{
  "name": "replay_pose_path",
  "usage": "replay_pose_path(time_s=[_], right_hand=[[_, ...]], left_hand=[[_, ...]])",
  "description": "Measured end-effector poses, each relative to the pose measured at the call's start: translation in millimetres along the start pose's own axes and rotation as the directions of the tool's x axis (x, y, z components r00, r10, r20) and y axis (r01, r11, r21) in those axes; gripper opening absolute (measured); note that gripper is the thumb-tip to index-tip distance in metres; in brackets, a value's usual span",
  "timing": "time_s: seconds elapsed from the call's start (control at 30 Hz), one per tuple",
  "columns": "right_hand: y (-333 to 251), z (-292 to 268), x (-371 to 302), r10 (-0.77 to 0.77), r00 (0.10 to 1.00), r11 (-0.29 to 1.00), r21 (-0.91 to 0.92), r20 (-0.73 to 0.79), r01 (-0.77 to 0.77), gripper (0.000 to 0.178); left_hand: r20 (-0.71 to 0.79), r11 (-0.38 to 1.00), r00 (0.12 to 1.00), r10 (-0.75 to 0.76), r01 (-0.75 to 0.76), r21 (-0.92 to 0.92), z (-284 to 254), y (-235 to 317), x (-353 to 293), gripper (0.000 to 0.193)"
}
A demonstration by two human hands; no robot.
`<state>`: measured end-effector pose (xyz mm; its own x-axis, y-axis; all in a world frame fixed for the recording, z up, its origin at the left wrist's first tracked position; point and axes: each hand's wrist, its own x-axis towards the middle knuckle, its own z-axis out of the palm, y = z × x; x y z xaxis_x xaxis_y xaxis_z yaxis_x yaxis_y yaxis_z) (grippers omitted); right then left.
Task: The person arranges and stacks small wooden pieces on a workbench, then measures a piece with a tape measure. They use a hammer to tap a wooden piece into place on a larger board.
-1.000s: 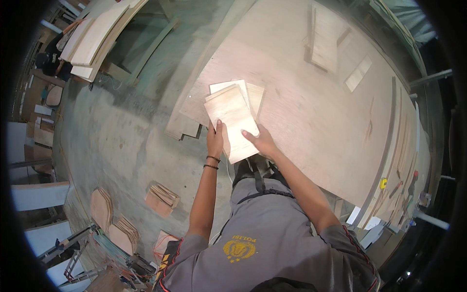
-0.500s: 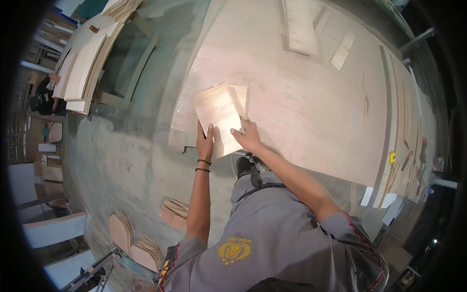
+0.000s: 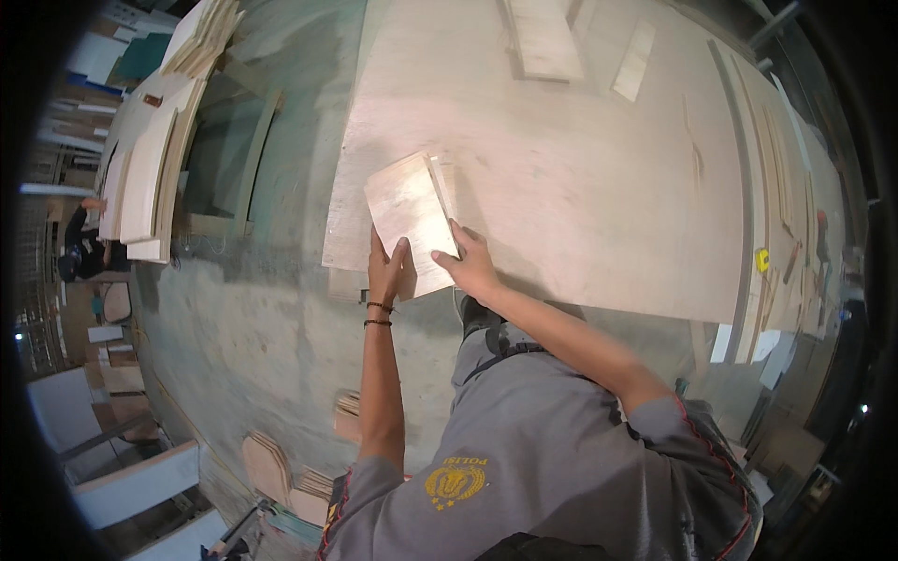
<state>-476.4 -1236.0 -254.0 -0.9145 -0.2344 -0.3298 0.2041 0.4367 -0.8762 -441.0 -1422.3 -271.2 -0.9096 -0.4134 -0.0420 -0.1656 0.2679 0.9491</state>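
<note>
A small stack of rectangular plywood pieces (image 3: 408, 201) is held between my two hands above the near edge of a large worktable (image 3: 571, 187). My left hand (image 3: 389, 268) grips the stack's lower left side, with the thumb on the top face and the fingers mostly hidden behind. On the lower right edge, my right hand (image 3: 470, 265) closes with its thumb and fingers along the pieces. The top piece is tilted slightly and covers most of those under it. A narrow strip of a lower piece shows at its right side.
A long board (image 3: 543, 42) and a thin strip (image 3: 634, 61) lie at the table's far side. A yellow tape measure (image 3: 762, 260) sits at right among wood strips. Rounded wood pieces (image 3: 268, 467) stand stacked at lower left. A person (image 3: 89, 243) works by another board-covered table (image 3: 150, 178).
The lower piece, which was fanned out to the right, now lies more nearly in line with the top one. Both hands keep hold. The whole view has shifted somewhat.
</note>
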Motion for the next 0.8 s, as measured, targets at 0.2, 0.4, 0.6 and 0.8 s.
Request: replay_pose_path(time_s=[0.2,0.4,0.6,0.8], right_hand=[[5.4,8.8,1.3,0.154,0.983,0.971,0.170,0.097,-0.169,0.089],[-29.4,7.0,-4.3,-0.068,0.997,0.981,-0.179,0.041,0.075,0.085],[-59.2,11.1,-10.7,-0.279,0.960,0.905,-0.328,0.027,0.272,0.073],[-57.0,13.4,-12.7,-0.298,0.955,0.896,-0.342,0.014,0.284,0.071]], left_hand=[[0.027,0.955,0.968,-0.251,0.243,0.171,1.7,13.0,5.2,0.074],[0.084,0.985,0.985,-0.150,0.156,-0.077,-18.9,-21.4,18.3,0.073],[0.041,0.928,0.957,-0.288,0.289,-0.236,-31.2,-56.9,30.9,0.067],[0.076,0.873,0.959,-0.273,0.280,-0.400,-22.2,-44.9,26.1,0.061]])
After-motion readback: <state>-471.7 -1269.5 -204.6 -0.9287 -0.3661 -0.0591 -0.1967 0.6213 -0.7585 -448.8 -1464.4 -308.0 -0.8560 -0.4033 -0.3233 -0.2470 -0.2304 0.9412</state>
